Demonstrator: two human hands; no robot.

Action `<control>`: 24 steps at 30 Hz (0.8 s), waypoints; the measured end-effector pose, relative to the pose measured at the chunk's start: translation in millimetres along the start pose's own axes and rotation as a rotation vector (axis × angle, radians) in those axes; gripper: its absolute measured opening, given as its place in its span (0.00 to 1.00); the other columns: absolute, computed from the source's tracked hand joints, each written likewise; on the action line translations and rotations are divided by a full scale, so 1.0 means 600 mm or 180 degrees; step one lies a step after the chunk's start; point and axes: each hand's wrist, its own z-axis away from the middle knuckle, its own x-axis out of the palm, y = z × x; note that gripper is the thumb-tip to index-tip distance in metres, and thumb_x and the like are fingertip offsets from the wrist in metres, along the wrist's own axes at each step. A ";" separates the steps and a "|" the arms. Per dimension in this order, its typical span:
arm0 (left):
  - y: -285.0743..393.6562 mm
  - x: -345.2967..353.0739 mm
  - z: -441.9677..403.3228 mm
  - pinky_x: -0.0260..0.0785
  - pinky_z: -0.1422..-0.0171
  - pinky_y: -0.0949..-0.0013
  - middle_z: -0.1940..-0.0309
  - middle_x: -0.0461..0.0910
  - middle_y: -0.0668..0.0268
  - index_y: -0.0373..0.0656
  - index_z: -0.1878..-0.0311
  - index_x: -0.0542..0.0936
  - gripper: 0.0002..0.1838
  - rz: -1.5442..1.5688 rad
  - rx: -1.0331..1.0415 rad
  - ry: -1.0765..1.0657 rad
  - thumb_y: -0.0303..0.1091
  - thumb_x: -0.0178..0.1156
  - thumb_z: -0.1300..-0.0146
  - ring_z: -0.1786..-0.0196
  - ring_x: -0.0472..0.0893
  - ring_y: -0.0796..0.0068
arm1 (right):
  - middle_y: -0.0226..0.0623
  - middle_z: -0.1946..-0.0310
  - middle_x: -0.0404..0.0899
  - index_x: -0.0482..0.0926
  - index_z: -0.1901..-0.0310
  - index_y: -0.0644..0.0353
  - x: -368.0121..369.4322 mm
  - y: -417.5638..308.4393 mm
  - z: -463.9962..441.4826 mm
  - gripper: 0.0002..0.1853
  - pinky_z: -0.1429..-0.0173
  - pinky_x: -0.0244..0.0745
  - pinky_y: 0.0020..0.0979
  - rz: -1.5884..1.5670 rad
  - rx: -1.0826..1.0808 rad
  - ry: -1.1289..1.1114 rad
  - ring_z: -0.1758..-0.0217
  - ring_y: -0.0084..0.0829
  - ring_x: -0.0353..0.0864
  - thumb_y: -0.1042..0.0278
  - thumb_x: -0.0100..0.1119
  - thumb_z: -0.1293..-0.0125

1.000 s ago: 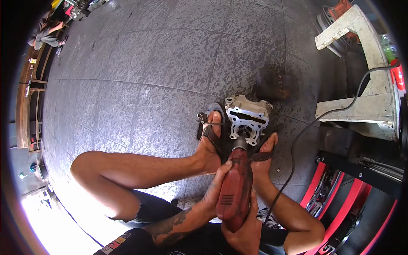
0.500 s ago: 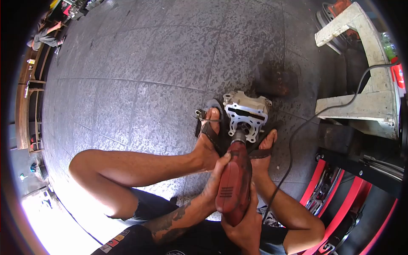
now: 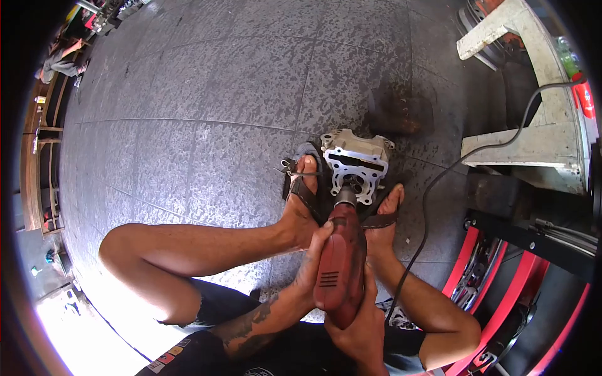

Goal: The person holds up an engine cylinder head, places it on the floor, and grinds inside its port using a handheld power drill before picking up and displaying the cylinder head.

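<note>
A red power drill (image 3: 340, 266) points away from me, its chuck (image 3: 345, 196) at the near side of a silver metal engine part (image 3: 359, 156) that stands on the floor between my feet. Whether the drill's tip touches the part is hidden. My left hand (image 3: 315, 250) is wrapped round the left side of the drill's body near the front. My right hand (image 3: 362, 332) grips the drill's rear and handle, mostly hidden beneath the body.
A black cable (image 3: 426, 213) runs to a worn white wooden stand (image 3: 527, 147) on the right. Below it is a red and black rack (image 3: 523, 285). Wooden shelving (image 3: 31, 160) lines the left, with a person (image 3: 59, 66) at the upper left.
The drill, both hands, the engine part and the surroundings appear shifted slightly left and up in the view. Both hands have kept their hold on the drill.
</note>
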 end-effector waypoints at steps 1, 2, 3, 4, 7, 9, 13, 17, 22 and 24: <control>0.002 0.000 0.001 0.76 0.50 0.65 0.55 0.78 0.60 0.42 0.41 0.71 0.37 -0.0035 0.0019 -0.0061 0.65 0.53 0.40 0.57 0.81 0.66 | 0.59 0.50 0.77 0.44 0.28 0.59 -0.002 -0.004 0.000 0.55 0.51 0.78 0.49 -0.0023 -0.0061 -0.0010 0.51 0.59 0.79 0.64 0.71 0.53; 0.008 0.002 0.000 0.76 0.50 0.66 0.55 0.78 0.60 0.42 0.42 0.71 0.36 -0.0085 0.0051 -0.0134 0.65 0.53 0.40 0.57 0.81 0.67 | 0.59 0.51 0.78 0.43 0.28 0.59 -0.003 -0.007 -0.004 0.55 0.51 0.78 0.49 -0.0050 -0.0140 -0.0006 0.52 0.59 0.80 0.64 0.71 0.54; 0.008 0.008 0.007 0.76 0.50 0.66 0.55 0.78 0.60 0.42 0.42 0.71 0.36 -0.0123 0.0058 -0.0139 0.65 0.53 0.40 0.57 0.81 0.67 | 0.59 0.51 0.78 0.43 0.28 0.59 -0.002 -0.004 0.000 0.55 0.51 0.78 0.49 -0.0078 -0.0153 0.0018 0.52 0.59 0.80 0.64 0.71 0.54; 0.000 0.018 0.018 0.76 0.50 0.66 0.55 0.78 0.60 0.42 0.42 0.71 0.37 -0.0219 0.0073 0.0136 0.66 0.53 0.40 0.57 0.81 0.67 | 0.59 0.51 0.78 0.43 0.28 0.58 -0.003 -0.001 0.008 0.56 0.52 0.79 0.49 -0.0087 -0.0286 0.0072 0.53 0.59 0.80 0.64 0.71 0.54; 0.007 0.011 0.014 0.76 0.50 0.65 0.55 0.78 0.60 0.42 0.41 0.71 0.37 -0.0192 0.0003 0.0229 0.66 0.51 0.39 0.56 0.81 0.66 | 0.59 0.51 0.78 0.43 0.27 0.58 0.001 0.010 -0.001 0.56 0.52 0.79 0.49 -0.0063 -0.0221 0.0001 0.54 0.60 0.81 0.64 0.71 0.55; 0.004 0.003 0.008 0.76 0.50 0.65 0.54 0.78 0.59 0.42 0.41 0.70 0.37 -0.0056 -0.0030 0.0023 0.66 0.51 0.38 0.56 0.81 0.66 | 0.59 0.52 0.78 0.43 0.27 0.58 -0.002 0.012 -0.001 0.56 0.53 0.79 0.50 -0.0018 -0.0084 -0.0131 0.56 0.60 0.81 0.64 0.71 0.55; 0.000 0.013 0.010 0.76 0.49 0.63 0.54 0.78 0.58 0.41 0.40 0.70 0.38 -0.0211 0.0160 -0.0028 0.67 0.51 0.39 0.56 0.81 0.64 | 0.60 0.54 0.79 0.43 0.27 0.60 -0.004 0.016 0.004 0.56 0.54 0.79 0.50 -0.0055 -0.0370 0.0028 0.58 0.60 0.81 0.64 0.70 0.55; 0.010 0.000 0.004 0.75 0.48 0.62 0.54 0.77 0.57 0.40 0.40 0.69 0.39 -0.0135 -0.0010 -0.0037 0.67 0.51 0.40 0.55 0.80 0.63 | 0.61 0.51 0.77 0.43 0.28 0.60 -0.003 0.007 -0.007 0.56 0.54 0.79 0.50 -0.0008 -0.0043 -0.0136 0.56 0.60 0.81 0.64 0.70 0.55; 0.000 0.002 0.004 0.75 0.47 0.62 0.54 0.78 0.57 0.39 0.41 0.70 0.39 -0.0310 0.0113 0.0060 0.67 0.51 0.39 0.55 0.80 0.63 | 0.62 0.50 0.77 0.43 0.28 0.60 -0.006 0.006 0.003 0.56 0.53 0.79 0.50 -0.0019 -0.0317 0.0032 0.55 0.60 0.81 0.65 0.70 0.55; -0.005 -0.006 0.006 0.75 0.47 0.62 0.54 0.78 0.57 0.39 0.41 0.70 0.39 -0.0224 0.0012 0.0021 0.67 0.51 0.39 0.56 0.81 0.62 | 0.62 0.50 0.77 0.43 0.28 0.60 -0.005 0.007 0.006 0.56 0.53 0.79 0.50 0.0022 -0.0077 -0.0101 0.55 0.60 0.81 0.65 0.70 0.55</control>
